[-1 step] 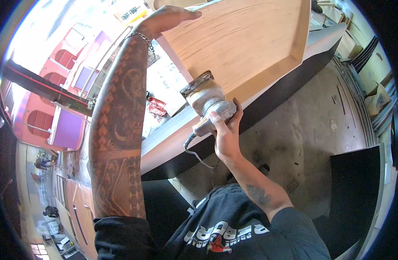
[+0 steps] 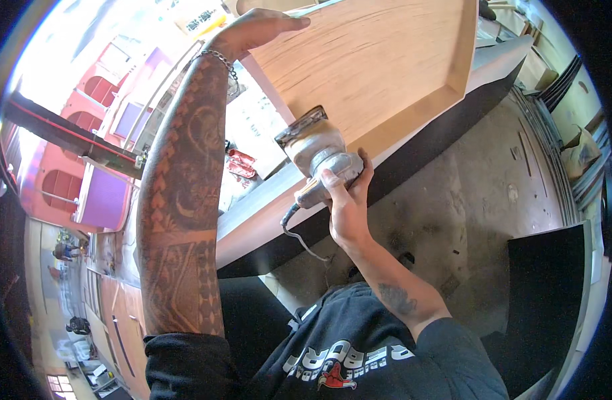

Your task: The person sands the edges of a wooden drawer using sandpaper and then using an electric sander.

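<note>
My right hand (image 2: 349,203) is wrapped round the body of a dusty grey electric sander (image 2: 319,150). The tool is tilted, its flat rectangular pad up at the left by the near left corner of a shallow wooden tray (image 2: 379,60). From its rear end a cord (image 2: 302,243) hangs down toward the floor. Further off, my left hand (image 2: 262,32) lies stretched out at the tray's left edge, a digit pointing right over the wood. Some of its fingers are hidden. A chain bracelet (image 2: 219,59) circles that wrist.
Beneath the tray runs a long pale bench (image 2: 266,220) with a dark side. A red packet (image 2: 241,163) lies on it. Pink and purple panels (image 2: 106,193) stand at the left. A black panel (image 2: 546,287) is at the right, with long strips (image 2: 552,153) stacked behind.
The sander's pad has shifted very slightly up and left in my right hand. My left hand and the tray look the same.
</note>
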The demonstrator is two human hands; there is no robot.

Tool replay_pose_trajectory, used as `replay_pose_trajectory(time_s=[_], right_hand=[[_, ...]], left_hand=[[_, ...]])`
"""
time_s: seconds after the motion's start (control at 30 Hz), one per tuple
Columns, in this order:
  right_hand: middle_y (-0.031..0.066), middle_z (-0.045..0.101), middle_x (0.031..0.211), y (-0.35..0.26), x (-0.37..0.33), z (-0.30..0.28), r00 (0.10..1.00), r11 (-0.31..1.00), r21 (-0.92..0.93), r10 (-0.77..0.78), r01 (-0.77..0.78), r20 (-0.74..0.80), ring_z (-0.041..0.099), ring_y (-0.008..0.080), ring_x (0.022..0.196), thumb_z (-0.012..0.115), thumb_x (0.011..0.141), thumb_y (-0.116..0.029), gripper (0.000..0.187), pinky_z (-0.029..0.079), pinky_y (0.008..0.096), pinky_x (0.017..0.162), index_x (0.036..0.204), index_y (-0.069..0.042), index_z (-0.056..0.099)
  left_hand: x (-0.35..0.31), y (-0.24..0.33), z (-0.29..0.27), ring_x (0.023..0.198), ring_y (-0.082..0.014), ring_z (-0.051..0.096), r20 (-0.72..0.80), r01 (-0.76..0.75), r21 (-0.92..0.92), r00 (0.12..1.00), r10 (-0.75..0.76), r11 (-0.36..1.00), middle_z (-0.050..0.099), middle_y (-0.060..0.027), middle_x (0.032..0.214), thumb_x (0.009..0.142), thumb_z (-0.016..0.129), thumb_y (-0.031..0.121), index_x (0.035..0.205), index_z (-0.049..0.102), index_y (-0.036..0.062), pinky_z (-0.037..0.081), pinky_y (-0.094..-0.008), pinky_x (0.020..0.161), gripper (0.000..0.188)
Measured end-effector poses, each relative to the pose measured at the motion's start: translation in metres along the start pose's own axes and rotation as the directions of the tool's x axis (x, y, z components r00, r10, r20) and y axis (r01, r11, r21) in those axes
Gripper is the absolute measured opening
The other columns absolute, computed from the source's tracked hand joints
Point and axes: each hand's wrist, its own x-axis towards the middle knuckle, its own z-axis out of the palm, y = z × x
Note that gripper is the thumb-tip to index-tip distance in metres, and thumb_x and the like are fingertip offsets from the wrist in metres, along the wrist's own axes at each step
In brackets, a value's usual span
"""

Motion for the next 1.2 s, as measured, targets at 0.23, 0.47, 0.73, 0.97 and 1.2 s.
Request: replay_pose_trajectory(time_s=[0.23, 0.47, 0.73, 0.97, 1.2], right_hand=[[0.0161, 0.04, 0.138, -0.017, -0.004, 0.013, 0.994, 0.996, 0.002, -0.085, 0.085, 0.062, 0.053, 0.0213, 0.116, 0.067, 0.097, -0.018, 0.09, 0.054, 0.0339, 0.092, 0.155, -0.01, 0.0], [0.0206, 0.043, 0.136, -0.03, -0.006, 0.01, 0.967, 0.972, -0.047, -0.224, 0.231, 0.125, 0.051, 0.0232, 0.119, 0.071, 0.096, -0.022, 0.092, 0.046, 0.0318, 0.099, 0.154, -0.002, 0.003], [0.0226, 0.048, 0.13, -0.058, -0.013, 0.022, 0.95, 0.95, -0.122, -0.267, 0.287, 0.16, 0.054, 0.0233, 0.117, 0.072, 0.095, -0.028, 0.093, 0.047, 0.032, 0.098, 0.151, 0.003, 0.005], [0.025, 0.041, 0.132, -0.076, -0.005, 0.033, 0.946, 0.927, -0.197, -0.296, 0.318, 0.132, 0.051, 0.0266, 0.119, 0.073, 0.093, -0.026, 0.091, 0.045, 0.0357, 0.101, 0.15, 0.006, 0.01], [0.0279, 0.034, 0.136, -0.096, -0.011, 0.051, 0.957, 0.946, -0.158, -0.268, 0.283, 0.109, 0.049, 0.0302, 0.121, 0.076, 0.091, -0.023, 0.091, 0.044, 0.0394, 0.103, 0.15, 0.005, 0.012]], left_hand=[[-0.003, -0.008, 0.023, 0.099, -0.0262, 0.071, 0.074, 0.056, -0.096, 0.996, -0.049, 0.994, 0.071, -0.0181, 0.113, 0.086, 0.071, 0.055, 0.122, 0.067, -0.0024, 0.056, -0.0367, 0.085, 0.068], [-0.018, -0.001, 0.042, 0.11, -0.0269, 0.066, 0.098, 0.105, -0.037, 0.99, -0.101, 0.994, 0.065, -0.0188, 0.126, 0.088, 0.067, 0.056, 0.132, 0.062, 0.0021, 0.054, -0.0416, 0.093, 0.07], [-0.037, 0.016, 0.04, 0.097, -0.0196, 0.068, 0.138, 0.098, -0.111, 0.987, -0.082, 0.989, 0.068, -0.0144, 0.114, 0.093, 0.062, 0.058, 0.123, 0.066, -0.0012, 0.055, -0.0336, 0.084, 0.067], [-0.041, 0.036, 0.043, 0.093, -0.0196, 0.069, 0.048, 0.048, 0.014, 0.998, -0.049, 0.999, 0.07, -0.0142, 0.108, 0.098, 0.056, 0.056, 0.123, 0.065, -0.0018, 0.055, -0.0348, 0.082, 0.064], [-0.037, 0.033, 0.027, 0.096, -0.0188, 0.068, 0.131, 0.126, -0.084, 0.985, -0.114, 0.989, 0.069, -0.0142, 0.108, 0.099, 0.055, 0.055, 0.12, 0.066, 0.0, 0.054, -0.0342, 0.085, 0.06]])
